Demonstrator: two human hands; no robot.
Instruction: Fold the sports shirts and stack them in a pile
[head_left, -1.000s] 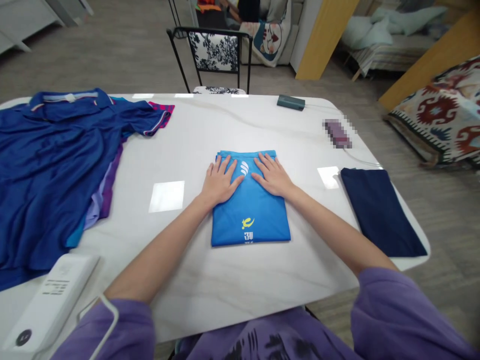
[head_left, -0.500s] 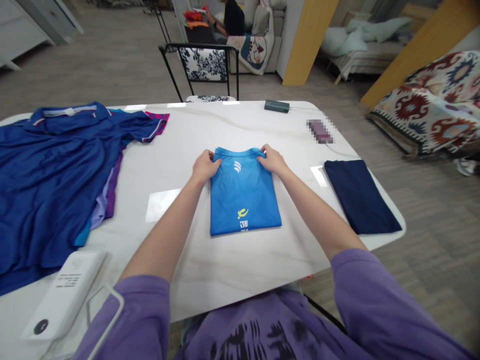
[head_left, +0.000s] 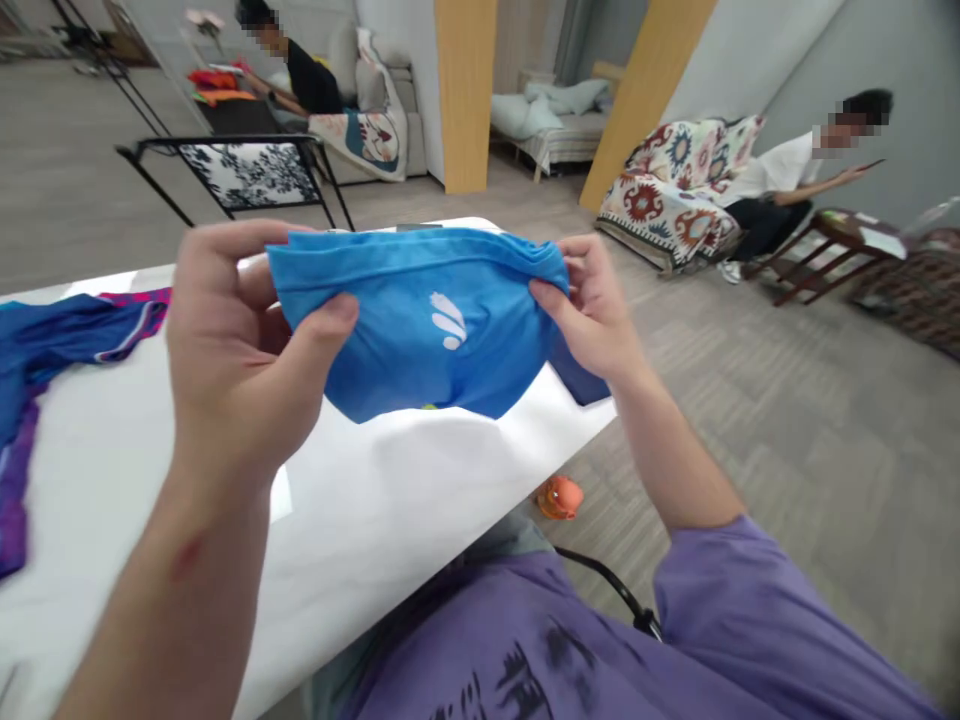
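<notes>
A folded bright blue shirt (head_left: 420, 320) with a white logo hangs in the air above the white table (head_left: 360, 500). My left hand (head_left: 240, 350) pinches its left top corner, thumb in front. My right hand (head_left: 589, 305) grips the right top corner with closed fingers. The shirt sags between both hands, its lower edge just above the tabletop. A dark navy folded cloth (head_left: 581, 380) peeks out behind my right wrist at the table's right edge.
Dark blue and purple garments (head_left: 67, 335) lie at the table's left. A black-framed chair (head_left: 240, 175) stands beyond the table. An orange object (head_left: 559, 497) lies on the floor. One person sits on a far sofa, another on a patterned couch at right.
Both hands went from pressing flat on the folded shirt to gripping its far corners, then lifted it off the table. My view has swung up and to the right.
</notes>
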